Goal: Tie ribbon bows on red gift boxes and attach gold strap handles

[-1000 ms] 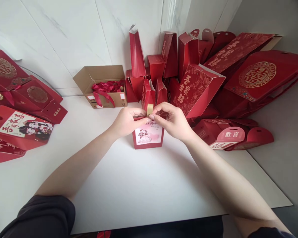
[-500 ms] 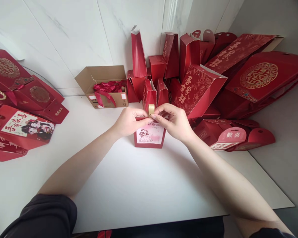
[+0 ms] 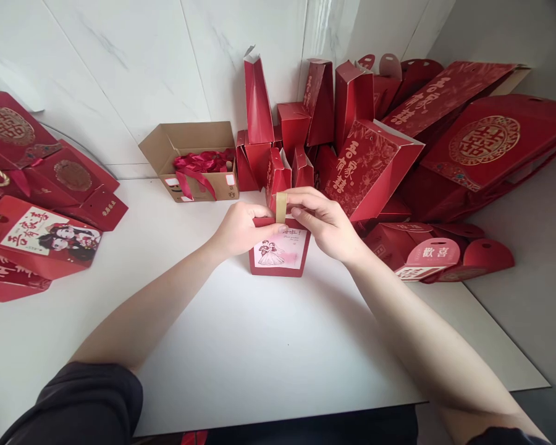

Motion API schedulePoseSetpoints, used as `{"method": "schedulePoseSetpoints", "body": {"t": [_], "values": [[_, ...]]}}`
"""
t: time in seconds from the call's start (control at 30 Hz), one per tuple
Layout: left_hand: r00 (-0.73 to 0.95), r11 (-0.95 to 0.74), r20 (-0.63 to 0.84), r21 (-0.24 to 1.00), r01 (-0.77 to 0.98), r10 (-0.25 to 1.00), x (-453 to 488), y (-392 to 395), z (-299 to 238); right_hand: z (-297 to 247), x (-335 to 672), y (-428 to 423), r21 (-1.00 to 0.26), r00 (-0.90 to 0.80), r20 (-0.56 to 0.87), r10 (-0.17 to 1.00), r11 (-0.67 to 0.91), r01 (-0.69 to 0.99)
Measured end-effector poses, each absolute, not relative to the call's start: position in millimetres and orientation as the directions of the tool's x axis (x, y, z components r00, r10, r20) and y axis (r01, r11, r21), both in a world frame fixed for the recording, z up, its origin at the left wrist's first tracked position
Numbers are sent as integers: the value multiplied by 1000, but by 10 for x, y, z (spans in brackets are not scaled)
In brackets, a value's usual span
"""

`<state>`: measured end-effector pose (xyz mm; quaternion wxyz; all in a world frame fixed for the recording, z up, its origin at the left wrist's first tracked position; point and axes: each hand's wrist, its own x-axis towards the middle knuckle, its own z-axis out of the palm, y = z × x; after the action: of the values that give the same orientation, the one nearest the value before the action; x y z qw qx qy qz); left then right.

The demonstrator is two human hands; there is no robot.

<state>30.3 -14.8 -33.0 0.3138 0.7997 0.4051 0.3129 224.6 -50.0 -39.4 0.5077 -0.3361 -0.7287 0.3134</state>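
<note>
A small red gift box stands upright on the white table, its front printed with a couple in wedding dress on pale pink. A flat gold ribbon rises at the middle of its top edge. My left hand pinches the box's upper edge, thumb on the front and fingers behind, just by the ribbon's foot. At the ribbon's right side, my right hand is closed with its index finger behind the strip and its thumb close in front. The fingertips behind the ribbon are partly hidden.
Behind my hands stands an open cardboard box holding dark pink ribbon. Several red gift boxes crowd the back right, beside a grey wall. More red boxes lie at the left. A white tiled wall bounds the back.
My right thumb has moved off the ribbon's foot, up and to the right. The ribbon now stands straighter and more of the box's printed front shows. My left hand stays nearly in place.
</note>
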Motion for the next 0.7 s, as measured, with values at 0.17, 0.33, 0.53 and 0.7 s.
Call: {"method": "schedulePoseSetpoints", "body": {"t": [0.17,0.33,0.53,0.7], "values": [[483,-525,290,707,474,826,310,-164,-314,-420,2235,-488,-799,-211,515,831,554,234],[519,-499,249,756,424,818,297,-149,-283,-431,2252,-488,-840,-242,472,848,516,168],[600,-557,229,702,443,766,200,-135,-133,-422,2264,-489,-855,-203,401,893,445,266],[547,-578,276,634,515,790,189,-182,-76,-462,2261,-468,-804,-198,434,879,477,356]]}}
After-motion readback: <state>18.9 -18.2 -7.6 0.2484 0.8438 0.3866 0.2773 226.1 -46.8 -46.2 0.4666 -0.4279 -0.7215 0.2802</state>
